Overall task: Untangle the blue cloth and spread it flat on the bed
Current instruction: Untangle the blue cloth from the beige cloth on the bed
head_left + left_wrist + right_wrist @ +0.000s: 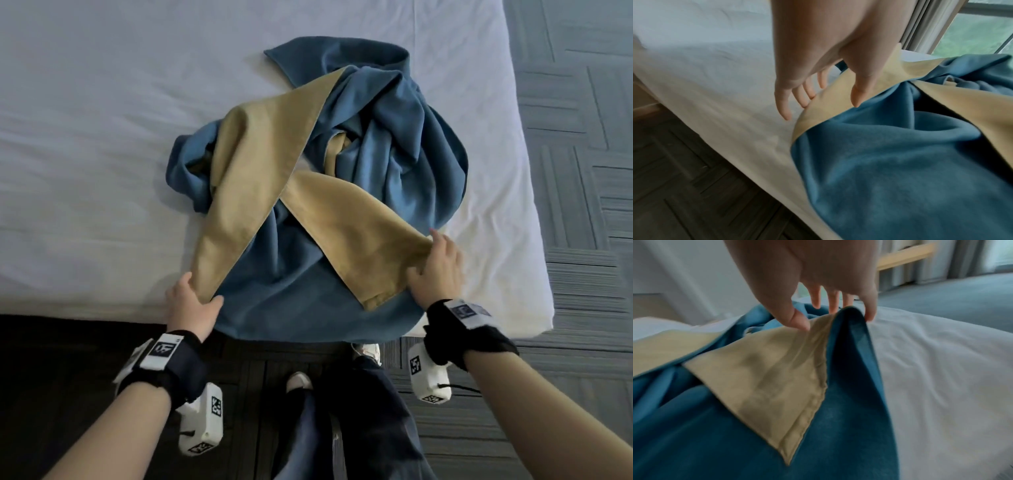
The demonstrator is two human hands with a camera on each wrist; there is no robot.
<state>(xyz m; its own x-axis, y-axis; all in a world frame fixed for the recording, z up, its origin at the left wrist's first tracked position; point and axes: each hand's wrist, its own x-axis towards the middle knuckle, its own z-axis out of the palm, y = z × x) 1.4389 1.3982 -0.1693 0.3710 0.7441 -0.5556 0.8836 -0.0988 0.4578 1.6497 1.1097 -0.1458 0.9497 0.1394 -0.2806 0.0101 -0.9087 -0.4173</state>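
Observation:
The blue cloth (376,154) with a tan underside lies bunched on the white bed (102,137), near its front edge. Two tan flaps cross over the blue heap. My left hand (202,291) holds the lower end of the left flap, thumb on top and fingers under its edge (820,107). My right hand (424,255) pinches the right flap's fold, which stands up as a ridge between thumb and fingers (836,321). The left wrist view shows blue folds (879,170) over the sheet (715,81). In the right wrist view the cloth (694,434) lies left of bare sheet (941,369).
The cloth's front hem hangs over the bed's near edge. Grey carpet (582,102) runs along the bed's right side, with dark floor (68,359) below. My legs and shoes (342,411) stand at the bed's foot. A window with curtains (972,32) is beyond.

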